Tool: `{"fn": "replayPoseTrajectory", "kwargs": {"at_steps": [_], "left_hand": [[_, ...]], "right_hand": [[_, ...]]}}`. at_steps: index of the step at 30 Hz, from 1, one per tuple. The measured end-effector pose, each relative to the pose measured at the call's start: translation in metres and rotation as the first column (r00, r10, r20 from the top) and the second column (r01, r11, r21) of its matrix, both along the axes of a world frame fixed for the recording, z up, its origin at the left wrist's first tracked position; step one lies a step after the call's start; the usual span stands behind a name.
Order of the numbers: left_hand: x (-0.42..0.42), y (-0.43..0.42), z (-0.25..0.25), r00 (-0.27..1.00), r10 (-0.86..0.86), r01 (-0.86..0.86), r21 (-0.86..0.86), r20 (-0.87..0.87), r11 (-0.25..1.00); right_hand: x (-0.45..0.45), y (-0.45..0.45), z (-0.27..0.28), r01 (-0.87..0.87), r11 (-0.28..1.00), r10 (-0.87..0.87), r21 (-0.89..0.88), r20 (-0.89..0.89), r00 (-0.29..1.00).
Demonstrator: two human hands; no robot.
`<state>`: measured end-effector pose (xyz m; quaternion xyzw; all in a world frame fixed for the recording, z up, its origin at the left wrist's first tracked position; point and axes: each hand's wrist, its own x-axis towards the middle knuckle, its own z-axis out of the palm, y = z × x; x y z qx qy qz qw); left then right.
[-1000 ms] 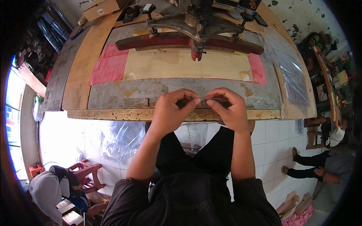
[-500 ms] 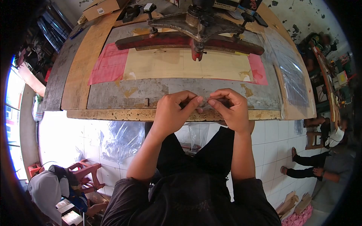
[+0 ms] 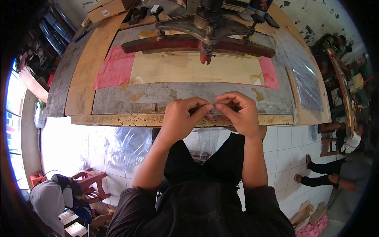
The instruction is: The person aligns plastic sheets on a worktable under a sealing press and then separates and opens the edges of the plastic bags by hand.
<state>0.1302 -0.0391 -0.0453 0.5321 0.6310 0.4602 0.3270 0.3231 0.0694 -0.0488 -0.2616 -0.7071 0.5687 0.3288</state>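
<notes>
My left hand (image 3: 184, 115) and my right hand (image 3: 239, 111) meet over the front edge of the worktable (image 3: 138, 119). Thumb and forefinger are pinched together on each hand, tips almost touching. Something small and thin seems to be between them, too small to name. A little pinkish bit (image 3: 209, 117) shows just below the left fingertips. Beyond my hands a pale yellow sheet (image 3: 193, 69) with pink ends lies flat on the grey metal plate (image 3: 158, 94). A small brownish block (image 3: 153, 107) sits on the plate left of my left hand.
Over the sheet's far side hangs a heavy press head with a red bar (image 3: 173, 42). Clear plastic (image 3: 306, 87) lies at the table's right. A cardboard box (image 3: 106, 10) and a phone (image 3: 271, 20) are at the back. Other people sit at left and right.
My right hand has shifted slightly left and up, bringing its fingertips closer to the left ones. My left hand stays almost where it was.
</notes>
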Motion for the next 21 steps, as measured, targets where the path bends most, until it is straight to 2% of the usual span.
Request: {"fn": "replayPoseTrajectory", "kwargs": {"at_steps": [6, 7, 8, 9, 11, 15, 21], "left_hand": [[0.003, -0.002, 0.001, 0.997, 0.023, -0.021, 0.039, -0.068, 0.999], [0.004, -0.004, 0.003, 0.999, 0.05, -0.05, 0.032, 0.005, 0.998], [0.004, -0.005, 0.004, 0.994, 0.076, -0.078, 0.023, 0.077, 0.997], [0.004, -0.006, 0.004, 0.994, 0.073, -0.075, 0.025, 0.076, 0.997], [0.004, -0.006, 0.002, 0.982, 0.093, -0.099, 0.027, 0.163, 0.995], [0.002, -0.006, 0.006, 0.983, 0.115, -0.118, 0.008, 0.145, 0.993], [-0.001, -0.005, 0.004, 0.988, 0.119, -0.12, -0.001, 0.095, 0.993]], "right_hand": [[0.002, 0.001, -0.002, 0.045, 0.999, -0.045, 0.028, -0.003, 0.999], [0.003, 0.003, -0.004, 0.049, 0.998, -0.049, 0.03, -0.004, 0.999], [0.003, 0.005, -0.007, 0.072, 0.997, -0.073, -0.041, -0.035, 0.997], [0.004, 0.006, -0.009, 0.092, 0.989, -0.099, -0.113, -0.064, 0.993], [0.003, 0.006, -0.008, 0.114, 0.986, -0.127, -0.123, -0.106, 0.986], [0.001, 0.006, -0.008, 0.179, 0.973, -0.202, -0.147, -0.166, 0.965], [0.003, 0.008, -0.011, 0.201, 0.97, -0.219, -0.14, -0.128, 0.967]]}}
